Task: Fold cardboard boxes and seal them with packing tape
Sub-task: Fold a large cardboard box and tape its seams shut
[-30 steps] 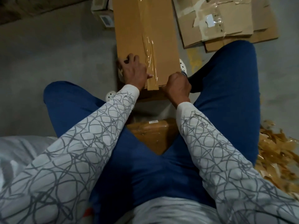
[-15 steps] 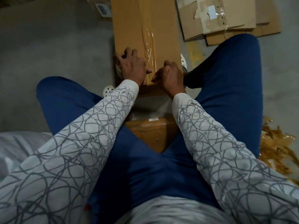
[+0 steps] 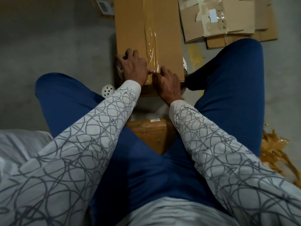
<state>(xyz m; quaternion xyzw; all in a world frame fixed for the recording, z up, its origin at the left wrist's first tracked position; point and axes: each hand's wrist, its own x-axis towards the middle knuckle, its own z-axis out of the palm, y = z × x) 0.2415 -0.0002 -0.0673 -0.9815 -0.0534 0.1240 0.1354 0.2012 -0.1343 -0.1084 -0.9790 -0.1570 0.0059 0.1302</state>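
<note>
Indoors, a seated person's left hand presses spread fingers on the cardboard box lying between the legs, thumb on its tape strip; the right hand, fingers curled, meets the strip's near end (pinching or pressing, unclear). Stickers on flattened cardboard, far right, are illegible.
</note>
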